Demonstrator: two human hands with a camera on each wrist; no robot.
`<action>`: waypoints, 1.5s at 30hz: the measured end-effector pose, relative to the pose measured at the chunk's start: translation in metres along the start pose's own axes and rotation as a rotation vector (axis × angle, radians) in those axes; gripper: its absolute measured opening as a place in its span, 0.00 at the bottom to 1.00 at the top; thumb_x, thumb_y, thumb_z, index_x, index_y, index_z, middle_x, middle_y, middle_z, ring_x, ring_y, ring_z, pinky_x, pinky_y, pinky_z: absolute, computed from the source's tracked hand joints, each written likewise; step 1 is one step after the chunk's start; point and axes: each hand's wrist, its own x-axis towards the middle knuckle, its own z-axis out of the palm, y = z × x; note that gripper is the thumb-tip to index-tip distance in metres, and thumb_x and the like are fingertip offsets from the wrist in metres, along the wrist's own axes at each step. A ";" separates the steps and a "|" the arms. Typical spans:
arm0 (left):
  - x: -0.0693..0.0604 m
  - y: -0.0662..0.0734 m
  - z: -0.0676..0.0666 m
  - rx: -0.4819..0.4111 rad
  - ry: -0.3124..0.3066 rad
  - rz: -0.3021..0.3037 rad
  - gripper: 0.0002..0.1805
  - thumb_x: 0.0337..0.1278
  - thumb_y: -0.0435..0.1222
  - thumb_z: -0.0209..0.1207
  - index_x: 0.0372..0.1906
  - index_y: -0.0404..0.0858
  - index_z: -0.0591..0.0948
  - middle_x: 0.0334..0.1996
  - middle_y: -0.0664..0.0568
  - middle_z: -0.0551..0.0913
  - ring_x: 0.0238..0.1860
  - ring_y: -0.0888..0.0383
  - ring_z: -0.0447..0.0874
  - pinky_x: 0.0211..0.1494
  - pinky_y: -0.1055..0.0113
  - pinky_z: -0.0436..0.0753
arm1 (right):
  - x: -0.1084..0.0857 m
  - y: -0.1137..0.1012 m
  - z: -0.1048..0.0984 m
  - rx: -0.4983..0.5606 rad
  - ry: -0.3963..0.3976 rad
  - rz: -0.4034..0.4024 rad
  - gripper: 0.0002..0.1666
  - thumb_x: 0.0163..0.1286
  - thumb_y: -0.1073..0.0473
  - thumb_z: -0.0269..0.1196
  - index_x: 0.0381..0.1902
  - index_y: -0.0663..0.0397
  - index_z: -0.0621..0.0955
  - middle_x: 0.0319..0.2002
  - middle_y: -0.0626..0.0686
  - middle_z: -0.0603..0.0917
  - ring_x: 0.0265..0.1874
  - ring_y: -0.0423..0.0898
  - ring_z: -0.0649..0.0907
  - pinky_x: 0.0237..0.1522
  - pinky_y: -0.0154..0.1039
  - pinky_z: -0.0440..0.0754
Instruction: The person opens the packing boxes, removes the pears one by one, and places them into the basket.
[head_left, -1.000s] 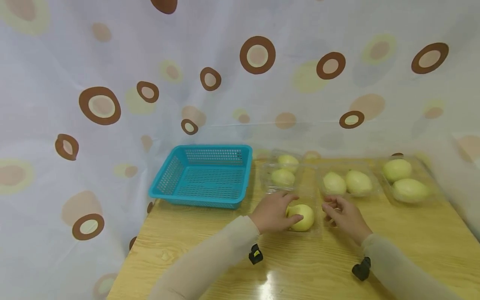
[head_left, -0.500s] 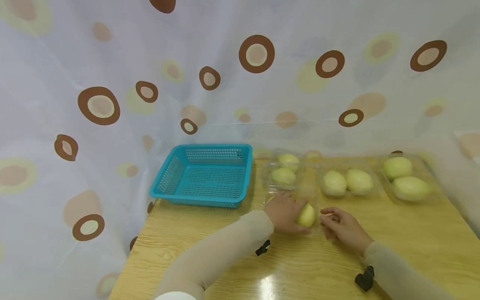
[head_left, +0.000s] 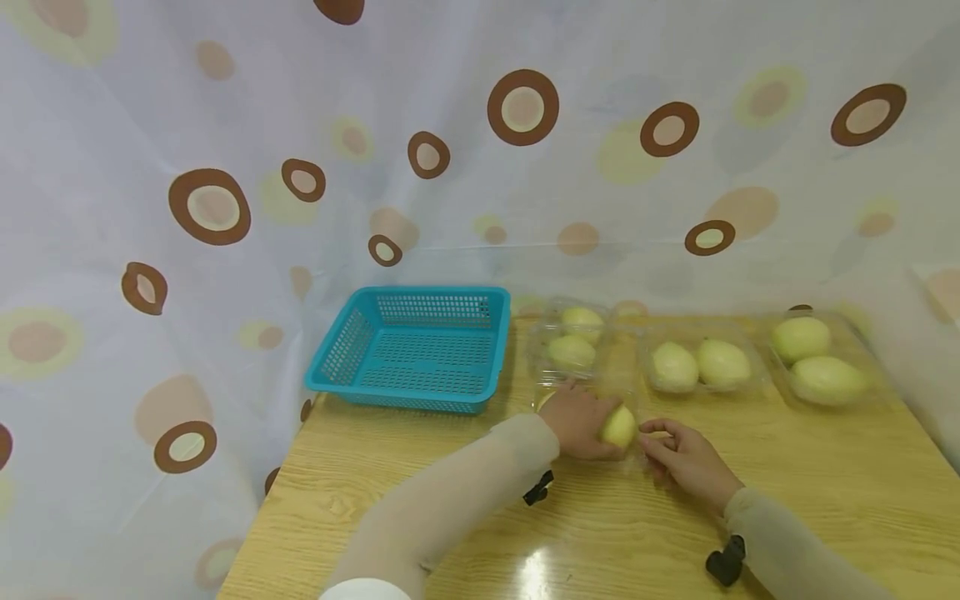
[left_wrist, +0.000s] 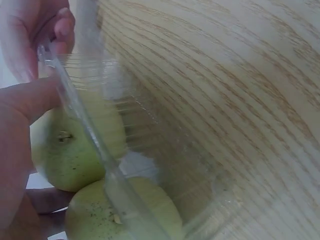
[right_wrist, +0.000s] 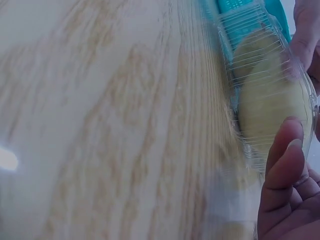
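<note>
Pale yellow-green pears lie in a clear plastic container at the middle of the table. My left hand [head_left: 581,421] reaches over it and holds the right-hand pear [head_left: 619,428], thumb and fingers around its side. A second pear [head_left: 546,402] is mostly covered by that hand. In the left wrist view, both pears [left_wrist: 75,150] show their stem or blossom ends, with the clear rim [left_wrist: 95,135] crossing them. My right hand [head_left: 690,458] is at the container's right edge; thumb and index fingertips [right_wrist: 287,145] pinch its rim.
A blue perforated basket [head_left: 405,400] stands at the back left. Behind the worked container, another clear container [head_left: 534,350] holds two pears. Two more containers, each with two pears [head_left: 722,364], stand to the right. A patterned curtain [head_left: 450,200] hangs behind the table.
My left hand has moved right and further over the container, covering more of the fruit. My right hand has lowered slightly and drawn in to the container's edge.
</note>
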 end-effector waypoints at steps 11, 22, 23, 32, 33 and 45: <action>0.005 -0.003 0.003 0.005 0.008 0.003 0.45 0.47 0.71 0.56 0.68 0.54 0.64 0.46 0.62 0.81 0.51 0.61 0.79 0.72 0.55 0.59 | 0.003 0.003 0.001 -0.022 0.021 -0.024 0.30 0.72 0.45 0.56 0.59 0.63 0.68 0.23 0.57 0.79 0.18 0.43 0.75 0.17 0.37 0.75; 0.006 -0.010 0.003 -0.030 0.070 0.101 0.45 0.48 0.67 0.58 0.71 0.53 0.64 0.45 0.62 0.80 0.43 0.64 0.76 0.46 0.71 0.75 | 0.001 0.004 0.004 -0.020 0.068 -0.011 0.26 0.73 0.46 0.56 0.49 0.65 0.70 0.21 0.57 0.80 0.16 0.44 0.75 0.17 0.37 0.75; 0.004 -0.011 0.001 -0.046 0.081 0.110 0.45 0.48 0.66 0.59 0.71 0.53 0.63 0.46 0.62 0.80 0.43 0.64 0.76 0.45 0.71 0.75 | 0.001 0.004 0.004 -0.023 0.071 -0.013 0.26 0.73 0.46 0.56 0.49 0.66 0.70 0.22 0.57 0.80 0.16 0.44 0.75 0.17 0.37 0.75; -0.026 -0.030 -0.027 -0.206 0.169 0.118 0.46 0.49 0.61 0.63 0.73 0.50 0.62 0.55 0.57 0.78 0.52 0.60 0.76 0.51 0.67 0.77 | 0.000 0.005 0.006 -0.007 0.064 -0.028 0.25 0.73 0.47 0.55 0.51 0.65 0.70 0.21 0.55 0.78 0.14 0.40 0.71 0.16 0.33 0.71; -0.030 -0.033 -0.031 -0.213 0.179 0.115 0.46 0.49 0.61 0.64 0.72 0.50 0.62 0.56 0.56 0.77 0.53 0.60 0.76 0.52 0.67 0.76 | -0.001 0.005 0.006 -0.001 0.063 -0.028 0.26 0.73 0.46 0.55 0.51 0.65 0.70 0.22 0.54 0.78 0.15 0.40 0.71 0.16 0.34 0.72; -0.068 -0.087 -0.051 -0.290 0.314 0.071 0.43 0.50 0.56 0.65 0.70 0.45 0.66 0.52 0.53 0.80 0.49 0.58 0.79 0.49 0.65 0.78 | -0.002 0.008 0.005 -0.004 0.067 -0.034 0.30 0.72 0.43 0.56 0.53 0.68 0.71 0.27 0.58 0.79 0.16 0.41 0.72 0.16 0.34 0.73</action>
